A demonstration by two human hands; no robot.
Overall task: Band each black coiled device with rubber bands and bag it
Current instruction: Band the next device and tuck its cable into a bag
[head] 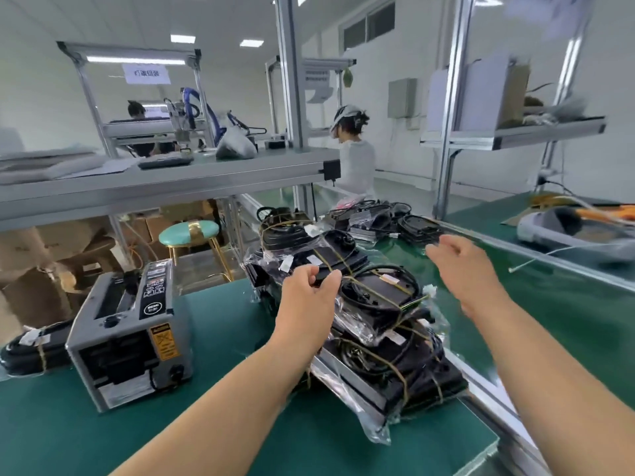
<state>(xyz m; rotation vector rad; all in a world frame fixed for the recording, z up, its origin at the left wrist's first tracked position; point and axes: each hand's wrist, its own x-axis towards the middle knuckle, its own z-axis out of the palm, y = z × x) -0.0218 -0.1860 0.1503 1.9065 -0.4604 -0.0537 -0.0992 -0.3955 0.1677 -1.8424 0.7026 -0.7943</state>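
Head view: left hand (pixel 307 297) curls its fingers at the top coiled device (pixel 374 298), grip unclear; right hand (pixel 464 269), blurred, hovers loosely spread.

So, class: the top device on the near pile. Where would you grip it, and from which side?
Take the top device by the left and right edges of its flat body, one hand from each side. Its coiled cable and rubber bands lie across the top, so a grab from above would likely tug those instead.
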